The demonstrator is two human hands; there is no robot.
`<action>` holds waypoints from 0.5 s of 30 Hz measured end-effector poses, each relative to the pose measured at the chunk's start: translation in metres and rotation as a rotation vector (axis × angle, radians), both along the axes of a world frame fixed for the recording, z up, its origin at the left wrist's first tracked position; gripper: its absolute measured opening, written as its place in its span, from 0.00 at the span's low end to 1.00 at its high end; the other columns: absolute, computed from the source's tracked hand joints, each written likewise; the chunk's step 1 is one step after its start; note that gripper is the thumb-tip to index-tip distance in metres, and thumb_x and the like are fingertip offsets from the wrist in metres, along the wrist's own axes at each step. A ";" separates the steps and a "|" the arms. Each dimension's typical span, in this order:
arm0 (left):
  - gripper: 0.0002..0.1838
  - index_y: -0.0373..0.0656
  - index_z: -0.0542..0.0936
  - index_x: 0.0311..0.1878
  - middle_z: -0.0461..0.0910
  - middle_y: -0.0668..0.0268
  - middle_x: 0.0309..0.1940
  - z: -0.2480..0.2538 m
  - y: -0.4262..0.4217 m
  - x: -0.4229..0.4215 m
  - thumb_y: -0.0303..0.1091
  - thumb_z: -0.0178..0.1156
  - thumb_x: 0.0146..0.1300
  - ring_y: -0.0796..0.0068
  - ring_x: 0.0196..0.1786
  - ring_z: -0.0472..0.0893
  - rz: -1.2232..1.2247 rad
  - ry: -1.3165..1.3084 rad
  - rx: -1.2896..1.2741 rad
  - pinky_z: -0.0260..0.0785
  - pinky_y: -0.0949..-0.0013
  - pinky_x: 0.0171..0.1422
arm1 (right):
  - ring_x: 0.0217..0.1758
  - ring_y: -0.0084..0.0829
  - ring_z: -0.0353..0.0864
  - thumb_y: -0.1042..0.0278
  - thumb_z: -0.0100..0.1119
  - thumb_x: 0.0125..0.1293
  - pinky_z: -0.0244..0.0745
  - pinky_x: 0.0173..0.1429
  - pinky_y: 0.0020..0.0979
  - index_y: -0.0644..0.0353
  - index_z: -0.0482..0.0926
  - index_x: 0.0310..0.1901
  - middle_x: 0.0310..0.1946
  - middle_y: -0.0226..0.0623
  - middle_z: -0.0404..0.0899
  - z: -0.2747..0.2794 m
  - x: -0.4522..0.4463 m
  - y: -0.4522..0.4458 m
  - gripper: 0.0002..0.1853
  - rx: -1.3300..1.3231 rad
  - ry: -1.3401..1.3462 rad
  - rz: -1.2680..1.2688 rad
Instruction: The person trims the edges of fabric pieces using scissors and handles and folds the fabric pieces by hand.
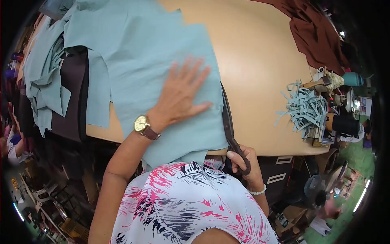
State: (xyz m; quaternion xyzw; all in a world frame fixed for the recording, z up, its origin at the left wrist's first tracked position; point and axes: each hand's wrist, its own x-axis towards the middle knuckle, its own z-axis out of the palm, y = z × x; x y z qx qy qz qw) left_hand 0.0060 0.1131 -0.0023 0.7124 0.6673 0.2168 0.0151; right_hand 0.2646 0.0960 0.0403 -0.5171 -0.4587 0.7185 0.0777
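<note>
A large piece of light blue fabric (pixel 150 53) lies spread over the tan tabletop. My left hand (pixel 180 95), a watch on its wrist, rests flat on the cloth with the fingers spread; the fingertips are a little blurred. At the table's front edge my right hand (pixel 245 162) grips the handles of large dark fabric scissors (pixel 229 126). Their long blades point away from me along the right edge of the blue fabric. The far blade tip sits at the cloth's edge, and I cannot tell how far the blades are apart.
A heap of thin blue fabric strips (pixel 306 107) lies on the table's right side, beside a wooden-handled brush (pixel 317 82) and a teal container (pixel 352 79). Brown cloth (pixel 315 34) hangs over the far right edge. More blue pieces (pixel 46 81) drape over a dark chair-like surface (pixel 75 93) at left.
</note>
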 end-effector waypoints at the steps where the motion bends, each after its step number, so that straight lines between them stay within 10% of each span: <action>1: 0.36 0.43 0.63 0.63 0.57 0.56 0.66 0.000 0.002 0.005 0.54 0.56 0.55 0.55 0.69 0.53 -0.147 -0.087 -0.021 0.45 0.48 0.69 | 0.12 0.13 0.65 0.62 0.62 0.57 0.58 0.17 0.16 0.64 0.74 0.26 0.13 0.24 0.67 0.000 0.000 0.000 0.13 -0.002 -0.008 -0.002; 15: 0.12 0.43 0.79 0.43 0.78 0.63 0.46 -0.021 0.006 0.017 0.29 0.59 0.54 0.68 0.53 0.76 -0.196 -0.045 0.191 0.68 0.57 0.55 | 0.14 0.17 0.68 0.61 0.63 0.51 0.63 0.19 0.18 0.64 0.71 0.25 0.13 0.29 0.69 -0.004 0.014 -0.001 0.15 -0.046 0.148 -0.036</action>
